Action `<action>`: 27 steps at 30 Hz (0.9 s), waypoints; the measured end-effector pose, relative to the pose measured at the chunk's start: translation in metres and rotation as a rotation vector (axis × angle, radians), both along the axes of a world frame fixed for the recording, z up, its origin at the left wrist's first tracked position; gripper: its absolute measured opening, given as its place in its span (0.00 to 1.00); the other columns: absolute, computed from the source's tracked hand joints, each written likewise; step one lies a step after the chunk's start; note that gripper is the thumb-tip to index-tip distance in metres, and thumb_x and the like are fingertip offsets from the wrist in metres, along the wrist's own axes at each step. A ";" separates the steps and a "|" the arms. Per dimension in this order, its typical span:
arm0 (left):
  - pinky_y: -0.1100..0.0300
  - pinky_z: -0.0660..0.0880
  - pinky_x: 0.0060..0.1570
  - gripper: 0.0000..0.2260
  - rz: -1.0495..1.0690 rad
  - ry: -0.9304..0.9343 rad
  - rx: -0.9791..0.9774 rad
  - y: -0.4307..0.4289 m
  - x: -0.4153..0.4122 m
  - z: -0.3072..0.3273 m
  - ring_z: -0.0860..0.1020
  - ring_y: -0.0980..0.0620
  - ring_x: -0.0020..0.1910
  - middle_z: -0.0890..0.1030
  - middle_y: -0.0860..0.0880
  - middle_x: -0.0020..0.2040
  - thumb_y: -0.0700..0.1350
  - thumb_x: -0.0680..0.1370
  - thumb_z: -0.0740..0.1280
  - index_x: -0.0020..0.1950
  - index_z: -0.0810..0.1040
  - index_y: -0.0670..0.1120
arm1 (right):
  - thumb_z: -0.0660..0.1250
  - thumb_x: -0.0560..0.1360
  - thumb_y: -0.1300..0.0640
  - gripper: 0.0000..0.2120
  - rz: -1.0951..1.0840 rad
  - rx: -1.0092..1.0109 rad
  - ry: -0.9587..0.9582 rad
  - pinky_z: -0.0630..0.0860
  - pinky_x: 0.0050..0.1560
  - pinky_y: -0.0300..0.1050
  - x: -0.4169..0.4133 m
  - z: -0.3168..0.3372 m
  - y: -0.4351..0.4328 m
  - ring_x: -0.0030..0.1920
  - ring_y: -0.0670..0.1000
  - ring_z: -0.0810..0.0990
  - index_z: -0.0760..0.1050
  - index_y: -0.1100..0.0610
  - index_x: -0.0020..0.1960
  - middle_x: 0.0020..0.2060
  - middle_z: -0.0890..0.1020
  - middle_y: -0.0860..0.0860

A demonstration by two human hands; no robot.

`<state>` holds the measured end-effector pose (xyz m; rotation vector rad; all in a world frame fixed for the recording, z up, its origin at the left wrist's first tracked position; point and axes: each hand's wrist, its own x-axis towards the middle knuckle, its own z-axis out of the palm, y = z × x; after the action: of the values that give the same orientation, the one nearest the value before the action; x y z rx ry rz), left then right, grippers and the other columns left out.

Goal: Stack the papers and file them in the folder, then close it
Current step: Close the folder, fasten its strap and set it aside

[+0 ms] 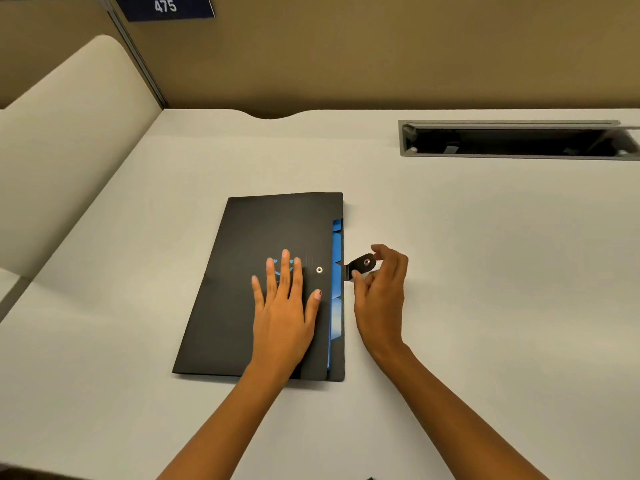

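Note:
A black folder (242,258) lies flat in the middle of the white desk (485,271), its cover down. Blue divider tabs (336,271) show along its right edge. A metal snap stud (319,270) sits on the cover. My left hand (284,306) rests flat on the cover, fingers spread, just left of the stud. My right hand (381,292) pinches the black snap strap (362,265) that sticks out from the folder's right edge; the strap is unfastened and points away from the stud. No loose papers are visible.
An open grey cable tray (512,140) is recessed in the desk at the back right. A tan partition wall (346,57) runs behind the desk, with a blue sign reading 475 (166,6). A cream divider panel (69,150) stands on the left.

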<state>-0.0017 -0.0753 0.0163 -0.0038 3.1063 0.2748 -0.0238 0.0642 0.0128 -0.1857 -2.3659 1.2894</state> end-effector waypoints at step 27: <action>0.46 0.52 0.73 0.33 0.060 -0.009 -0.049 -0.001 0.008 -0.026 0.57 0.46 0.77 0.58 0.45 0.78 0.61 0.78 0.36 0.77 0.53 0.43 | 0.78 0.62 0.64 0.34 0.558 0.727 0.005 0.31 0.72 0.40 -0.007 -0.030 -0.015 0.62 0.60 0.77 0.67 0.65 0.64 0.60 0.79 0.62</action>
<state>0.0064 -0.0766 -0.0101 -0.0994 3.1063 0.1997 -0.0310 0.0490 -0.0167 0.7346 -2.8074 0.5239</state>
